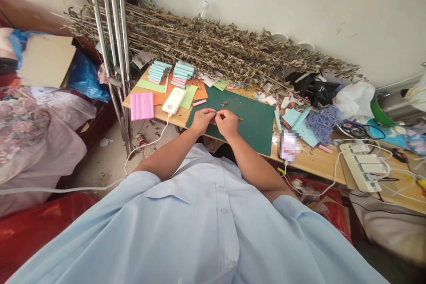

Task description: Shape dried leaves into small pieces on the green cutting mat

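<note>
My left hand [203, 120] and my right hand [226, 123] meet over the near left part of a green mat [253, 120]. Fingers of both are pinched together, fingertips nearly touching; whatever they hold is too small to make out. Small dried leaf bits [224, 104] lie on the mat just beyond my hands. A pink paper roll [199, 102] rests by the mat's left edge. Farther left are a white power bank [174, 100] with a cable, a folded pink paper [142, 106], and stacks of light blue rolls [183, 71] on orange and green sheets.
Dried plant stalks [213, 44] lie along the wall behind the table [156, 113]. Metal crutches [115, 40] stand at the left. To the right are a phone [288, 146], blue string [323, 122], a power strip [361, 166] and loose cables.
</note>
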The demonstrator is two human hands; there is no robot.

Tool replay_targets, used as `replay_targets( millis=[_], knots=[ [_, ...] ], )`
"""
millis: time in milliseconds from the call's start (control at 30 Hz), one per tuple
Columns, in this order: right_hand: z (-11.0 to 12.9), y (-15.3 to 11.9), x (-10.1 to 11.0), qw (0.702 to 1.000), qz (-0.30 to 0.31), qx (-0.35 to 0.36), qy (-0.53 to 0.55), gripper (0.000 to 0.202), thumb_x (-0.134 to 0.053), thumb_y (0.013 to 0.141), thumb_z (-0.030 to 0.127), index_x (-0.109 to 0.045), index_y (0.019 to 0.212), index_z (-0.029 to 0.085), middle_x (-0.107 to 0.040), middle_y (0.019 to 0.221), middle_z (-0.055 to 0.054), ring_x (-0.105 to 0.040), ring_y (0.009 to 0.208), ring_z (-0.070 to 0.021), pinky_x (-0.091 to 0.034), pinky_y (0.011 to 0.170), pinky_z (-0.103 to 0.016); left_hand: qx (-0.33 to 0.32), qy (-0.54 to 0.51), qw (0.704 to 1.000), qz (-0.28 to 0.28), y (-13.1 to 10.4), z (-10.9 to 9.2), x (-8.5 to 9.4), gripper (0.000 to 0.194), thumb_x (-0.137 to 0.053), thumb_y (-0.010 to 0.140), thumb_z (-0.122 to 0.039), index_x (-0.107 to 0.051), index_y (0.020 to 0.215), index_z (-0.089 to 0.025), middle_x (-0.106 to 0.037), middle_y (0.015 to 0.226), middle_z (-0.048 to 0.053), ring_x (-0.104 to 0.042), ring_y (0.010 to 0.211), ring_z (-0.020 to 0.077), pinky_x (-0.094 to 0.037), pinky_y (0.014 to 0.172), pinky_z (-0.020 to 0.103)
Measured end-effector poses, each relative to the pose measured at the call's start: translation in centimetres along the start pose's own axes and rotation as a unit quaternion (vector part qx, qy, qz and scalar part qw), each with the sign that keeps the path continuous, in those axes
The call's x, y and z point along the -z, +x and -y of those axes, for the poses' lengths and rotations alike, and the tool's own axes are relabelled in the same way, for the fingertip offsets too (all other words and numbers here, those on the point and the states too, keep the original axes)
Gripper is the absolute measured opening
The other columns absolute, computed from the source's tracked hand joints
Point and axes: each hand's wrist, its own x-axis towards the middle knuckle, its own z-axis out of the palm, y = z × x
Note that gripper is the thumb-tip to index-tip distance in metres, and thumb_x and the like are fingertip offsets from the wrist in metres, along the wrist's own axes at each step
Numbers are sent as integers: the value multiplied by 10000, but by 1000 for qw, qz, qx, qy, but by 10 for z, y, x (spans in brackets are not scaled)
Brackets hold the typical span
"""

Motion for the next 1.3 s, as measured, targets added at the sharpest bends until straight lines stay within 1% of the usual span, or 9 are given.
replay_targets(
  millis=[67, 200, 300, 500, 633, 767, 900, 1100, 1300],
  knots=[
    [-1, 4, -3, 990, 1, -82, 114, 132, -628, 813, 299, -727, 795, 214, -748, 784, -47, -685, 751, -221, -576, 743, -351, 21, -19, 999, 20, 0, -4, 2, 130, -748, 777, -183, -691, 873, -116, -694, 643, 17, -644, 535, 119, -539, 560, 238],
    [-3, 11, -5, 934, 33, -198, 296, 171, -703, 724, 354, -731, 784, 196, -716, 681, -15, -651, 627, -176, -545, 598, -302, 45, -52, 997, 42, 1, -11, 6, 187, -772, 756, -183, -683, 896, -98, -738, 690, 69, -673, 559, 122, -526, 554, 219],
    [-3, 12, -4, 911, 46, -223, 344, 202, -755, 681, 373, -735, 776, 196, -706, 660, -7, -633, 600, -154, -522, 564, -280, 51, -66, 995, 52, 0, -13, 8, 207, -781, 749, -184, -683, 907, -93, -752, 714, 86, -681, 572, 125, -530, 562, 221],
    [-10, 11, -7, 902, 45, -214, 372, 272, -765, 682, 433, -719, 821, 204, -716, 713, -15, -653, 634, -155, -528, 571, -275, 34, -97, 993, 57, -3, -11, 10, 209, -784, 751, -193, -678, 911, -111, -739, 731, 54, -687, 602, 119, -552, 608, 233],
    [-20, 24, -2, 946, 0, -187, 264, 285, -687, 775, 465, -717, 875, 200, -742, 782, -42, -675, 676, -184, -540, 609, -303, 21, -119, 992, 30, -3, -9, 14, 214, -788, 761, -219, -657, 905, -130, -719, 751, 26, -668, 596, 101, -535, 600, 227],
    [-23, 44, 7, 998, 6, -39, 47, 171, -627, 850, 327, -748, 864, 207, -777, 880, -65, -700, 828, -228, -563, 824, -365, 9, -136, 989, 50, -3, -7, 17, 214, -781, 747, -215, -652, 895, -131, -709, 750, 19, -654, 585, 97, -519, 580, 226],
    [-17, 55, 4, 987, 76, 75, -117, 180, -587, 879, 192, -762, 909, 220, -775, 1006, -96, -687, 930, -251, -534, 893, -375, 11, -137, 989, 49, -5, -9, 15, 208, -774, 749, -223, -650, 891, -135, -710, 745, 20, -648, 581, 99, -527, 585, 235],
    [-20, 59, -5, 959, 164, 118, -199, 228, -611, 853, 141, -801, 849, 266, -787, 1019, -52, -674, 932, -214, -517, 781, -305, 17, -127, 991, 43, -13, -17, 11, 238, -810, 775, -235, -654, 922, -131, -724, 779, 28, -663, 590, 97, -548, 604, 236],
    [-18, 53, 11, 984, 85, 86, -129, 286, -609, 905, 195, -823, 1063, 299, -801, 1138, -41, -699, 1059, -266, -554, 943, -411, 8, -139, 988, 63, -15, -15, 13, 261, -822, 795, -257, -652, 949, -132, -747, 806, 47, -718, 636, 132, -583, 634, 258]
  ],
)
